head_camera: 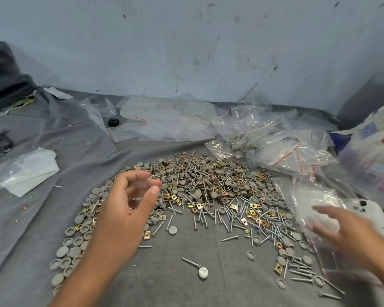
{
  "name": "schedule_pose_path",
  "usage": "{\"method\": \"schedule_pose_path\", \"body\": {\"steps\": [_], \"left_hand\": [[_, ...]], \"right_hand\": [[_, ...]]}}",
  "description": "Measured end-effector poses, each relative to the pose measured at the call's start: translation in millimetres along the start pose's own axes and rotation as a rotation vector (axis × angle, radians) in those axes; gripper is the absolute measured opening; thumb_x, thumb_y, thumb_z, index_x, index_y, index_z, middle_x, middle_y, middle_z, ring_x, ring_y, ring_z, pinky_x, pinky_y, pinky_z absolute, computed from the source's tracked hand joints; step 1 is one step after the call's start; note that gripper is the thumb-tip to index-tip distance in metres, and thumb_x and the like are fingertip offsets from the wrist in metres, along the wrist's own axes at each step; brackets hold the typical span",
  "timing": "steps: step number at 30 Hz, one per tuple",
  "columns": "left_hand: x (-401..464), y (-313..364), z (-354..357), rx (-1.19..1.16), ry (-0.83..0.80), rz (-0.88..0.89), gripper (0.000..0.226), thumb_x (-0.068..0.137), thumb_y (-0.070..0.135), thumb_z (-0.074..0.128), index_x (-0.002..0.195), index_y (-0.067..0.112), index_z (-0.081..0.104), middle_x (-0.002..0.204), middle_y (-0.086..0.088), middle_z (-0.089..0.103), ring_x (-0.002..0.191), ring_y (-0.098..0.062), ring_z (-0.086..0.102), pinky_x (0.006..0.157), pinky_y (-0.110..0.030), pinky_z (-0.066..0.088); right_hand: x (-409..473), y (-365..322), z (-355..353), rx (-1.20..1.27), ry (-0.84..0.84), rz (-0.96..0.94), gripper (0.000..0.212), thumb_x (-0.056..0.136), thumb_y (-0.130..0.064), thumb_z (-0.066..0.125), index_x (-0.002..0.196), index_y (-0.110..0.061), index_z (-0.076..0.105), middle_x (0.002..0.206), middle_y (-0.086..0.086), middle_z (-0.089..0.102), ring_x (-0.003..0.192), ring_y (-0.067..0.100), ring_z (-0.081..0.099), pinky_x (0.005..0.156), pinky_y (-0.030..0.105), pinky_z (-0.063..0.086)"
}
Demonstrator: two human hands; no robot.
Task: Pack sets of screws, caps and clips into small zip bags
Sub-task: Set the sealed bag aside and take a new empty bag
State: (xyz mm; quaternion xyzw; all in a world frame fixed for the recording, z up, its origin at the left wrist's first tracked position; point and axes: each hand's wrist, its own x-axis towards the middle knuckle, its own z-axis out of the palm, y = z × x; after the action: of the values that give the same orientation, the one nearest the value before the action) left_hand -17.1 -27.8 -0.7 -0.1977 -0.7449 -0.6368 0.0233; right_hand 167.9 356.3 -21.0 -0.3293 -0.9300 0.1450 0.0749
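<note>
A wide heap of grey round caps (204, 187), silver screws (228, 220) and brass clips (195, 207) lies on the grey cloth (160, 275) in front of me. My left hand (129, 207) hovers over the heap's left side with fingers loosely curled; a small metal piece (153, 176) shows at its fingertips, but whether it is held is unclear. My right hand (346, 235), blurred, reaches with spread fingers toward a stack of empty small zip bags (315, 202) at the right. It touches or nearly touches them.
Filled zip bags (273, 142) are piled behind the heap on the right, with larger clear bags (164, 118) near the wall. A printed sack (372, 156) stands at the far right, a phone (372, 218) beside it. Folded plastic (24, 171) and dark fabric (5, 76) lie left.
</note>
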Motion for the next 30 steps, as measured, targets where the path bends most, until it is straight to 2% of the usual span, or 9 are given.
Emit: {"method": "schedule_pose_path", "body": {"steps": [3, 6, 8, 14, 19, 21, 25, 28, 30], "left_hand": [[-0.8, -0.9, 0.5, -0.006, -0.015, 0.009, 0.027, 0.079, 0.065, 0.059, 0.104, 0.056, 0.055, 0.112, 0.018, 0.073, 0.108, -0.006, 0.068, 0.093, -0.043, 0.052], [-1.4, -2.2, -1.6, 0.001, -0.012, 0.000, 0.027, 0.079, 0.065, 0.058, 0.104, 0.056, 0.055, 0.111, 0.020, 0.072, 0.107, -0.005, 0.068, 0.091, -0.042, 0.052], [-1.6, -2.1, -0.3, 0.014, -0.034, -0.002, 0.027, 0.080, 0.065, 0.057, 0.105, 0.055, 0.055, 0.111, 0.021, 0.072, 0.107, -0.002, 0.067, 0.090, -0.040, 0.052], [-8.0, -0.1, 15.3, 0.030, -0.136, -0.029, 0.019, 0.086, 0.053, 0.062, 0.104, 0.051, 0.060, 0.110, 0.020, 0.072, 0.107, 0.000, 0.066, 0.091, -0.033, 0.051], [-7.1, 1.4, 18.2, -0.225, -0.313, -0.172, 0.064, 0.073, 0.062, 0.072, 0.128, 0.032, 0.061, 0.125, 0.013, 0.071, 0.118, -0.007, 0.065, 0.098, -0.032, 0.052], [-6.5, 3.3, 14.4, -0.371, -0.399, -0.229, 0.060, 0.076, 0.059, 0.078, 0.125, 0.026, 0.068, 0.124, 0.003, 0.073, 0.117, -0.012, 0.067, 0.095, -0.025, 0.052], [-3.4, 2.0, 6.0, -0.380, -0.188, -0.234, 0.028, 0.075, 0.044, 0.084, 0.093, 0.023, 0.080, 0.087, -0.004, 0.078, 0.076, -0.008, 0.072, 0.066, -0.012, 0.052], [2.1, -1.4, -1.7, -0.242, -0.040, -0.227, 0.024, 0.075, 0.048, 0.071, 0.088, 0.029, 0.077, 0.082, -0.003, 0.078, 0.071, -0.010, 0.072, 0.064, -0.018, 0.052], [5.3, -3.6, -7.0, -0.158, 0.030, -0.215, 0.024, 0.076, 0.051, 0.068, 0.087, 0.031, 0.075, 0.081, 0.000, 0.078, 0.071, -0.008, 0.070, 0.071, -0.026, 0.051]], "right_hand": [[-3.0, 14.7, 3.9, 0.138, -0.007, 0.064, 0.018, 0.088, -0.029, 0.073, 0.083, -0.045, 0.067, 0.100, -0.006, 0.073, 0.074, 0.015, 0.073, 0.069, 0.048, 0.061], [4.6, 6.0, -9.4, 0.299, 0.225, 0.042, 0.006, 0.086, -0.046, 0.065, 0.081, -0.044, 0.067, 0.091, -0.009, 0.074, 0.081, 0.013, 0.069, 0.077, 0.032, 0.053], [1.9, -21.9, -26.5, 0.495, 0.257, -0.010, 0.014, 0.080, -0.057, 0.063, 0.089, -0.048, 0.071, 0.086, -0.011, 0.075, 0.079, 0.008, 0.069, 0.073, 0.024, 0.053], [-7.0, -136.5, -46.5, 0.992, -0.104, -0.228, 0.032, 0.076, -0.048, 0.067, 0.099, -0.029, 0.078, 0.095, -0.003, 0.077, 0.081, 0.008, 0.069, 0.065, 0.027, 0.055], [-19.9, -202.2, -24.3, 1.360, -0.535, -0.147, 0.029, 0.075, -0.033, 0.067, 0.095, -0.017, 0.080, 0.096, 0.005, 0.076, 0.081, 0.022, 0.063, 0.063, 0.031, 0.054], [-23.8, -215.2, -11.9, 1.504, -0.688, -0.090, 0.028, 0.079, -0.029, 0.065, 0.095, -0.013, 0.080, 0.100, 0.011, 0.077, 0.082, 0.021, 0.073, 0.063, 0.030, 0.060], [-18.6, -215.0, 14.7, 1.547, -0.843, 0.077, 0.057, 0.083, -0.052, 0.057, 0.120, -0.010, 0.071, 0.125, 0.012, 0.070, 0.102, 0.025, 0.070, 0.086, 0.042, 0.058], [-18.2, -203.3, 30.7, 1.581, -0.909, 0.112, 0.095, 0.068, -0.080, 0.065, 0.137, -0.016, 0.053, 0.133, 0.010, 0.066, 0.120, 0.028, 0.065, 0.091, 0.051, 0.057], [-22.0, -199.4, 39.7, 1.531, -0.937, 0.028, 0.099, 0.058, -0.071, 0.082, 0.133, -0.012, 0.056, 0.131, 0.010, 0.067, 0.119, 0.028, 0.066, 0.090, 0.047, 0.058]]}}
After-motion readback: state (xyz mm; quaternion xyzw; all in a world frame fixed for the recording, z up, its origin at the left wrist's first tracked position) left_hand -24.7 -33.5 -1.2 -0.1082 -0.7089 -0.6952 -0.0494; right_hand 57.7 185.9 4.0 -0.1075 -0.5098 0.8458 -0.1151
